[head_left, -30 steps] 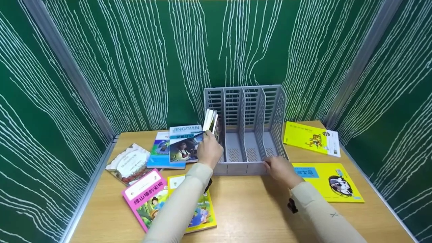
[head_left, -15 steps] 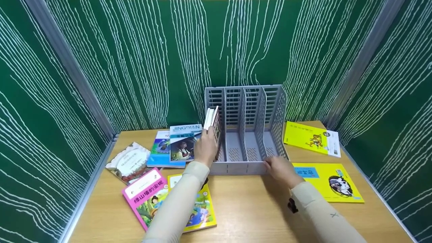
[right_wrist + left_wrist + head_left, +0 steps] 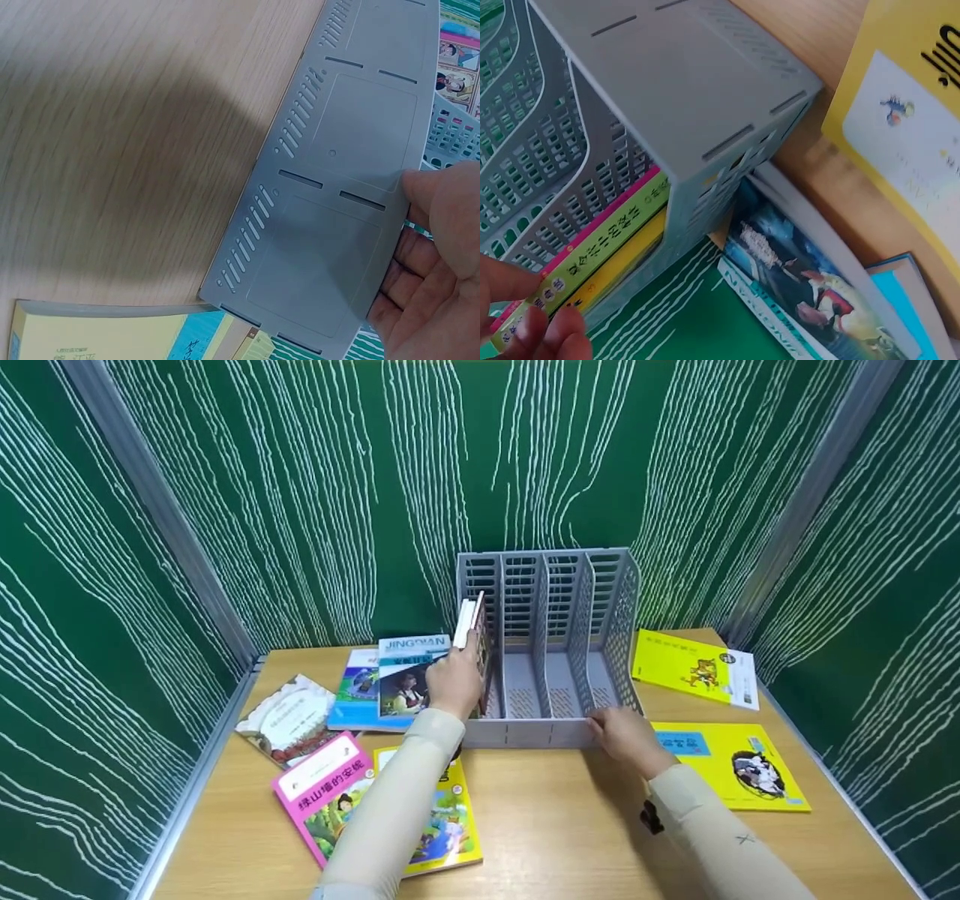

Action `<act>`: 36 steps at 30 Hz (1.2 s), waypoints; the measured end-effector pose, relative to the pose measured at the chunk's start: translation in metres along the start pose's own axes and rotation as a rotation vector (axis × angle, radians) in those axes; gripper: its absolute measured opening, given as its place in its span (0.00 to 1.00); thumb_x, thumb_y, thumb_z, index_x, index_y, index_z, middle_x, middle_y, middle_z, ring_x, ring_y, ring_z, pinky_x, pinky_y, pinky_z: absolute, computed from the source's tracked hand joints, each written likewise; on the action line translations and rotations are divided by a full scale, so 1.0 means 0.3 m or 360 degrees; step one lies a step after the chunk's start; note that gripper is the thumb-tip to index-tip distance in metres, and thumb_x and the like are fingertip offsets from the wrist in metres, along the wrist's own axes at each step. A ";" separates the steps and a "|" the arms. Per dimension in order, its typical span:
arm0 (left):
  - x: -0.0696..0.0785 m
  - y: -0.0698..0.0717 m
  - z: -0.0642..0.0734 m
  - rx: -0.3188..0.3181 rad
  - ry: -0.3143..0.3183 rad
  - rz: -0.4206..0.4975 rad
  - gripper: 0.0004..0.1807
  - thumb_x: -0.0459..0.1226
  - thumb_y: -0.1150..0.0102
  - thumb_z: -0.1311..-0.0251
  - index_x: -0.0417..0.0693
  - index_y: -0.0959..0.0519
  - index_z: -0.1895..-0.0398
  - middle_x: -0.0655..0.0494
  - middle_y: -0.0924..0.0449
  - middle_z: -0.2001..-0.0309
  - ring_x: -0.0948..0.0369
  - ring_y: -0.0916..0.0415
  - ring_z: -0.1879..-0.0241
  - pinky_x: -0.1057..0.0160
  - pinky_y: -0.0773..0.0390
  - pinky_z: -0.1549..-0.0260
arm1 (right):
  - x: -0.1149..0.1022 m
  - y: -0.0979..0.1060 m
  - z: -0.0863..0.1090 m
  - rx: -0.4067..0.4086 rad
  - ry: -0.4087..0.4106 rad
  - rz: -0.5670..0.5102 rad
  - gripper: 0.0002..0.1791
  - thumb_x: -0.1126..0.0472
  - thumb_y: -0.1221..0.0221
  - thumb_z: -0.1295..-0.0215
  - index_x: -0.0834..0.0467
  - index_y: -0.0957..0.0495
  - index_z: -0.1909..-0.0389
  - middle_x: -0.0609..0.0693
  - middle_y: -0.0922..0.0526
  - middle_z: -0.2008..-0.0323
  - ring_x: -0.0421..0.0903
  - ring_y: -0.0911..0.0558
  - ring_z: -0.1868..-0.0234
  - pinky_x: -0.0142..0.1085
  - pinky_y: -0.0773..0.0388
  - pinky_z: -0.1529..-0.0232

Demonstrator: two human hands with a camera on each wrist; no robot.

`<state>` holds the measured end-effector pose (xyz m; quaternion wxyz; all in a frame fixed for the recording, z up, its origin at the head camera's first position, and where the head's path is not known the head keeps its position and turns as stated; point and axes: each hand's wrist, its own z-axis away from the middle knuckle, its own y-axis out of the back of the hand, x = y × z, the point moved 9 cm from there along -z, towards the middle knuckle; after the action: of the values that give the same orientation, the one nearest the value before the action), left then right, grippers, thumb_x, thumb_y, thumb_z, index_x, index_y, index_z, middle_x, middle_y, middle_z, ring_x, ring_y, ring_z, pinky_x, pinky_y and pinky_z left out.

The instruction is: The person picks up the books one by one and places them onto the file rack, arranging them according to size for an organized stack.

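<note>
A grey book rack point(image 3: 532, 733) with several compartments stands upright at the back of the table. My left hand point(image 3: 454, 679) is at its leftmost compartment, holding a book with a green spine point(image 3: 607, 241) and a pink cover edge between thumb and curled fingers. Beside that book, a yellow-spined book point(image 3: 628, 259) stands in the same compartment. My right hand point(image 3: 628, 736) grips the rack's front lip near its right corner, thumb on one side and fingers curled on the other in the right wrist view. The arm sleeve covers part of a yellow-edged book point(image 3: 456, 825).
Left of the rack lie a dark-covered JINGDIAN book point(image 3: 412, 679), a blue book point(image 3: 352, 714), a pale booklet point(image 3: 289, 716) and a pink book point(image 3: 322, 791). Two yellow books, one farther back point(image 3: 679, 666) and one nearer point(image 3: 724, 780), lie on the right. Green walls enclose the wooden table point(image 3: 555, 817).
My left hand has moved slightly up and away from me, and the held book has gone farther back and more upright in the left compartment. The right hand keeps its place on the rack.
</note>
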<state>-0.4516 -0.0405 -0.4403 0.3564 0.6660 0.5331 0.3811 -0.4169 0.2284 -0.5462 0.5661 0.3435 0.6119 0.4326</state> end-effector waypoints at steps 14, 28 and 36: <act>-0.010 -0.007 -0.007 -0.0072 -0.0039 0.0026 0.33 0.36 0.39 0.26 0.59 0.30 0.19 0.46 0.12 0.71 0.53 0.17 0.80 0.51 0.16 0.80 | -0.007 0.007 0.008 0.0047 0.0054 -0.0021 0.14 0.61 0.41 0.18 0.65 0.12 0.44 0.59 0.08 0.57 0.50 0.18 0.65 0.50 0.14 0.57; -0.027 0.043 0.028 -0.0058 -0.0278 0.0031 0.35 0.40 0.36 0.26 0.51 0.33 0.17 0.46 0.14 0.67 0.53 0.19 0.78 0.52 0.17 0.80 | 0.000 0.003 0.004 0.0040 0.0063 -0.0042 0.15 0.61 0.42 0.17 0.66 0.13 0.43 0.55 0.11 0.63 0.49 0.22 0.68 0.44 0.20 0.64; -0.039 0.093 0.080 -0.0027 -0.0463 0.0184 0.26 0.37 0.34 0.26 0.37 0.26 0.30 0.40 0.12 0.58 0.46 0.12 0.67 0.47 0.11 0.71 | -0.001 -0.001 0.005 0.0027 0.0062 -0.0081 0.14 0.60 0.43 0.16 0.64 0.13 0.46 0.52 0.16 0.70 0.48 0.23 0.71 0.41 0.23 0.67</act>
<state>-0.4197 -0.0586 -0.4279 0.4130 0.7407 0.4333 0.3051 -0.4153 0.2284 -0.5463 0.5621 0.3242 0.6349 0.4194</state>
